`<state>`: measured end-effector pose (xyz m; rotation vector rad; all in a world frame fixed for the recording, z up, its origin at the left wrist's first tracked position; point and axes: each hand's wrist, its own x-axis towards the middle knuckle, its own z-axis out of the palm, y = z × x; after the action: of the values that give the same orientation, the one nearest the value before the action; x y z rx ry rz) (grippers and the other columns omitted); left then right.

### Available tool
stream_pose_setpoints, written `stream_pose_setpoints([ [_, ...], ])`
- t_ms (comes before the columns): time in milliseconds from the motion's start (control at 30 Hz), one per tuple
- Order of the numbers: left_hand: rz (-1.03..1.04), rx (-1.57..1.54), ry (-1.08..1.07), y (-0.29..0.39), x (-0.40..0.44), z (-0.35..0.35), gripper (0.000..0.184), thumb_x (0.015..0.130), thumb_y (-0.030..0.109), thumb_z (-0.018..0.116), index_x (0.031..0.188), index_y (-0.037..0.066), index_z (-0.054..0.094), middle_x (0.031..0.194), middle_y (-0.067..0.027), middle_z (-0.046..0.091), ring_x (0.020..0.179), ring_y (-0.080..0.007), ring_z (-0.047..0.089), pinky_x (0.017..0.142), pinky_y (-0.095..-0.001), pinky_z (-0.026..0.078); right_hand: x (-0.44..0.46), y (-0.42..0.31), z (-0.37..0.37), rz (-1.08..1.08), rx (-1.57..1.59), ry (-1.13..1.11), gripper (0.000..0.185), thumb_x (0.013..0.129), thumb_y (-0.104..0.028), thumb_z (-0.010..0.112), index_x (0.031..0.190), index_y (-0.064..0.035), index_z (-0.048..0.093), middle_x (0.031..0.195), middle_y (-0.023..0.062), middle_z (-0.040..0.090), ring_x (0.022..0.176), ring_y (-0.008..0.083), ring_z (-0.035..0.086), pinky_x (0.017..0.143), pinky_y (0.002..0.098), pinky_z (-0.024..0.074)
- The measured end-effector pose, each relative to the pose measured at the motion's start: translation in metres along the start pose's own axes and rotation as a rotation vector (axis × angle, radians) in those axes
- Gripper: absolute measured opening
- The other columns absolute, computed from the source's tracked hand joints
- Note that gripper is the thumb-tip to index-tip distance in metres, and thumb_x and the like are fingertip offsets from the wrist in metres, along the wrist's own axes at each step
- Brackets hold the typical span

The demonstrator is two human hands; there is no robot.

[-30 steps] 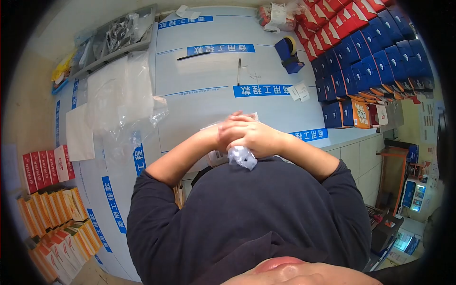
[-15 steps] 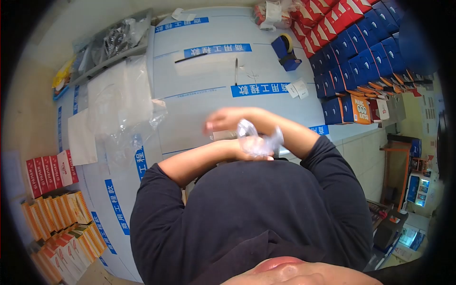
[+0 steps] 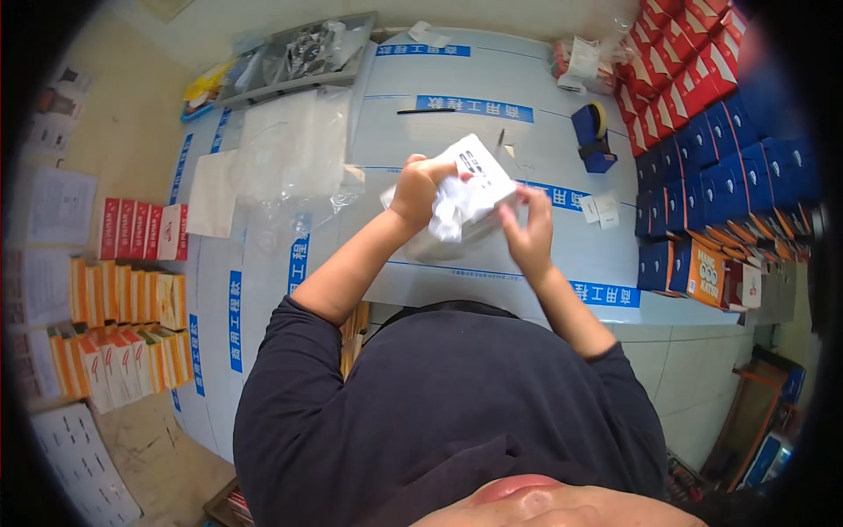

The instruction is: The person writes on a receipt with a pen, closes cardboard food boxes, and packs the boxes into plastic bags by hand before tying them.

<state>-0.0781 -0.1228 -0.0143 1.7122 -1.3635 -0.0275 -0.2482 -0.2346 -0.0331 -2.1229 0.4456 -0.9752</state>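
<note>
My left hand [image 3: 417, 191] is closed round a white box [image 3: 485, 183] with dark print on its top face, held tilted above the table. Crumpled clear plastic [image 3: 448, 211] bunches against the box beside my left fingers. My right hand [image 3: 529, 230] is at the box's right corner, thumb and fingers apart and slightly blurred; whether the fingertips touch the box I cannot tell. Under the box is a blurred pale shape whose kind is unclear.
Blue boxes [image 3: 702, 176] and red boxes [image 3: 680, 75] are stacked at the right. A tape dispenser [image 3: 595, 136], a black pen [image 3: 426, 111] and paper slips [image 3: 601, 209] lie on the table. Plastic bags [image 3: 290, 149] lie at left, below a grey tray [image 3: 303, 83].
My crossed forearms have come apart and both hands have moved forward over the table. The printed white box is now raised in my left hand along with the crumpled plastic.
</note>
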Motion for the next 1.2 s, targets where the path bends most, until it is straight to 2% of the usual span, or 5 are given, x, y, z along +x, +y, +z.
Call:
stream_pose_setpoints([
  [200, -0.358, 0.195, 0.165, 0.036, 0.005, -0.020, 0.014, 0.060, 0.013, 0.068, 0.071, 0.010, 0.061, 0.066, -0.0105, 0.062, 0.061, -0.0216, 0.058, 0.070, -0.0277, 0.040, -0.049, -0.028, -0.002, -0.368, 0.462, -0.734, 0.034, 0.068, -0.008, 0.057, 0.101, 0.0001, 0.056, 0.087, 0.0113, 0.054, 0.087, 0.0230, 0.051, 0.083, 0.0317, 0.0375],
  [500, 0.190, 0.165, -0.772, 0.070, -0.027, -0.022, 0.019, 0.055, 0.005, 0.062, 0.072, 0.015, 0.064, 0.075, -0.0011, 0.067, 0.071, -0.0232, 0.058, 0.080, -0.0307, 0.039, 0.048, -0.024, 0.037, -0.017, 0.524, -0.391, 0.027, 0.079, -0.015, 0.058, 0.103, -0.0017, 0.058, 0.092, 0.0085, 0.059, 0.084, 0.0177, 0.054, 0.077, 0.0281, 0.0422],
  [733, 0.069, 0.194, -0.157, 0.018, -0.056, -0.016, 0.006, 0.067, 0.016, 0.066, 0.067, 0.012, 0.062, 0.065, -0.0058, 0.062, 0.062, -0.0223, 0.057, 0.071, -0.0351, 0.041, 0.002, 0.008, 0.079, 0.484, 0.501, -0.265, 0.023, 0.083, -0.018, 0.061, 0.098, -0.0003, 0.060, 0.071, 0.0046, 0.057, 0.066, 0.0086, 0.050, 0.059, 0.0236, 0.0413],
  [1133, -0.619, -0.210, 0.069, -0.094, -0.102, -0.066, 0.010, 0.069, 0.016, 0.065, 0.073, 0.009, 0.060, 0.068, -0.0155, 0.061, 0.061, -0.0346, 0.056, 0.062, -0.0387, 0.044, -0.019, 0.017, 0.132, 0.254, 0.495, -0.631, 0.023, 0.079, -0.006, 0.054, 0.101, -0.0004, 0.059, 0.095, 0.0134, 0.063, 0.084, 0.0204, 0.060, 0.067, 0.0286, 0.0471],
  [1200, -0.487, -0.079, 0.121, -0.109, -0.109, -0.058, 0.021, 0.077, 0.015, 0.065, 0.069, 0.005, 0.049, 0.057, -0.0097, 0.054, 0.062, -0.0168, 0.059, 0.057, -0.0268, 0.044, 0.031, 0.035, 0.155, 0.212, 0.423, -0.642, 0.012, 0.079, -0.007, 0.054, 0.086, -0.0010, 0.062, 0.082, 0.0110, 0.064, 0.073, 0.0177, 0.060, 0.064, 0.0284, 0.0469],
])
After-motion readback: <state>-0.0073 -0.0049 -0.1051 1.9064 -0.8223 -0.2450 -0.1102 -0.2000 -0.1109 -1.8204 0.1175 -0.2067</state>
